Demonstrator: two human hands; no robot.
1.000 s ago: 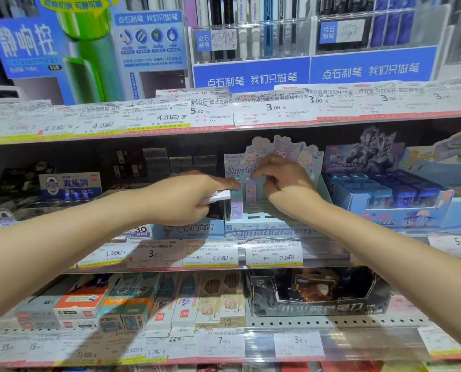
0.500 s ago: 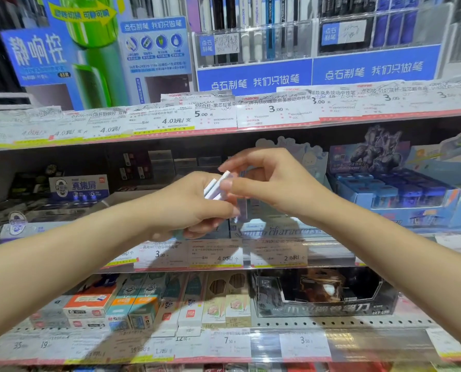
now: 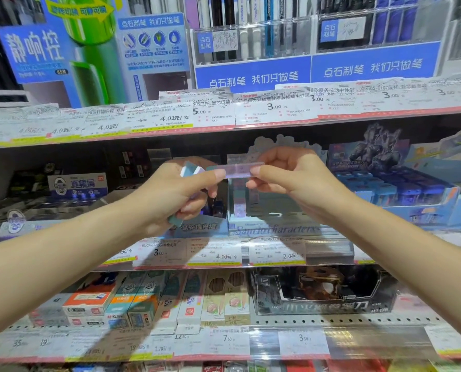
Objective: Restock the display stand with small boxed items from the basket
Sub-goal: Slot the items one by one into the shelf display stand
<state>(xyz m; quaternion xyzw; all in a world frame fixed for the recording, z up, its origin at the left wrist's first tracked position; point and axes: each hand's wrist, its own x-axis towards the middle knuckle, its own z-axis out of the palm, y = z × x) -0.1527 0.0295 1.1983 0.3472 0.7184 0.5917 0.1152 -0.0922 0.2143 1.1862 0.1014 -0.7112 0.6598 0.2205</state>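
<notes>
A pale blue Sanrio display stand (image 3: pixel 275 229) sits on the middle shelf, with two or three small pastel boxes (image 3: pixel 241 202) upright at its left side. My left hand (image 3: pixel 175 196) grips a small stack of boxed items (image 3: pixel 190 169), teal and white, in front of the stand. A thin purple and teal box (image 3: pixel 236 167) lies flat between both hands: my left thumb touches its left end and my right hand (image 3: pixel 291 181) pinches its right end. The basket is out of sight.
A blue tray of boxed items (image 3: pixel 412 196) stands right of the stand. An eraser box (image 3: pixel 77 183) is at the left. Price tags line the shelf edge (image 3: pixel 224 255). The lower shelf holds pencil boxes (image 3: pixel 143 302) and a dark display carton (image 3: pixel 326 294). Pen racks fill the top.
My right hand left the stand, came to my left hand and drew one thin box out of the stack. That box now lies flat between both hands.
</notes>
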